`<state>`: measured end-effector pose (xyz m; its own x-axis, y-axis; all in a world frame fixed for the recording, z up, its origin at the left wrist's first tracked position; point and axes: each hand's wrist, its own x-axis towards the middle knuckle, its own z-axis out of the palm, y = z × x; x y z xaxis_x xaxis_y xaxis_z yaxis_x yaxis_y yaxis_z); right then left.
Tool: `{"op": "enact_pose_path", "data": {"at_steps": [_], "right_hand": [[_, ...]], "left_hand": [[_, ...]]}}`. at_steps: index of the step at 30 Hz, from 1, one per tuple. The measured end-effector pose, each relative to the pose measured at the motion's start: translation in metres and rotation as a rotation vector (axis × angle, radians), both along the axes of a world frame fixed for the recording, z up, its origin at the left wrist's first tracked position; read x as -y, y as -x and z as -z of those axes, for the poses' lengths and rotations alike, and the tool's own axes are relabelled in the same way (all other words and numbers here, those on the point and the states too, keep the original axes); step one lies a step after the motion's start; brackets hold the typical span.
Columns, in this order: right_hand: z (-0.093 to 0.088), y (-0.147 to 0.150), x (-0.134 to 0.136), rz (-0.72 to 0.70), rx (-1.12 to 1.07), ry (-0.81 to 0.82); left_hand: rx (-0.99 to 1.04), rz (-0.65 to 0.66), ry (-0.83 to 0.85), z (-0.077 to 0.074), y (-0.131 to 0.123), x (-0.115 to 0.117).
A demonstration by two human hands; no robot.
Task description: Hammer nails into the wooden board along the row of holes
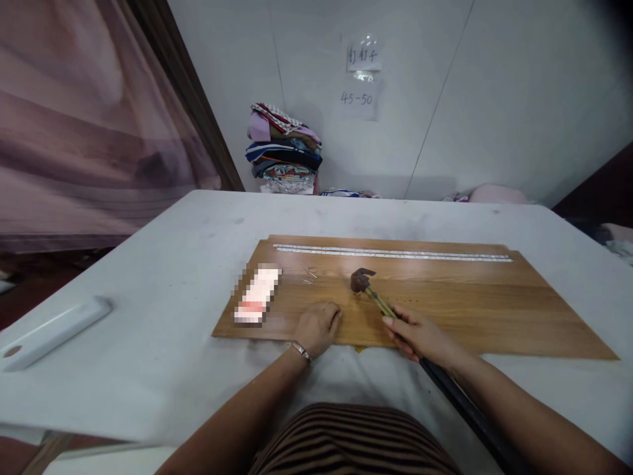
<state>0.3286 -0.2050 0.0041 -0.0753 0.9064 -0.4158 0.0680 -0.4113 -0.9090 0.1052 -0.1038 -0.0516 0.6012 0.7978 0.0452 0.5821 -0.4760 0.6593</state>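
A claw hammer (362, 280) is in my right hand (420, 335), gripped along its yellowish and black handle. Its rusty brown head hovers over or rests on the wooden board (494, 310); I cannot tell which. My left hand (316, 328) lies on the board's near part, left of the hammer, fingers curled in. Whatever may be inside those fingers is hidden. Several loose nails (310, 276) lie on the board beyond my left hand. A row of small dark dots (403, 300), nail heads or holes, marks the wood near the hammer.
The board lies on a white table (163, 277). Two pale ruler-like strips (395, 254) run along its far side. A blurred-out phone-like object (258, 293) lies at its left. A white plastic object (57, 333) is farther left. Folded clothes (284, 148) are stacked behind the table.
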Motion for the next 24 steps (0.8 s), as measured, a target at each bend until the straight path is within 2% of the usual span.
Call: {"op": "enact_pose_path", "data": {"at_steps": [8,12,18,24], "right_hand": [[0.001,0.007,-0.001,0.020,0.004,0.048],[-0.003,0.010,-0.001,0.061,0.024,0.052],[-0.002,0.015,-0.002,0.035,0.062,0.061],[-0.003,0.016,0.000,0.036,0.108,0.072]], "left_hand": [[-0.066,0.036,-0.079,-0.001,0.000,0.000],[-0.111,0.050,-0.177,0.003,0.000,0.000],[-0.079,0.046,-0.265,0.008,0.001,0.001],[-0.030,0.006,-0.270,0.005,0.002,0.002]]}}
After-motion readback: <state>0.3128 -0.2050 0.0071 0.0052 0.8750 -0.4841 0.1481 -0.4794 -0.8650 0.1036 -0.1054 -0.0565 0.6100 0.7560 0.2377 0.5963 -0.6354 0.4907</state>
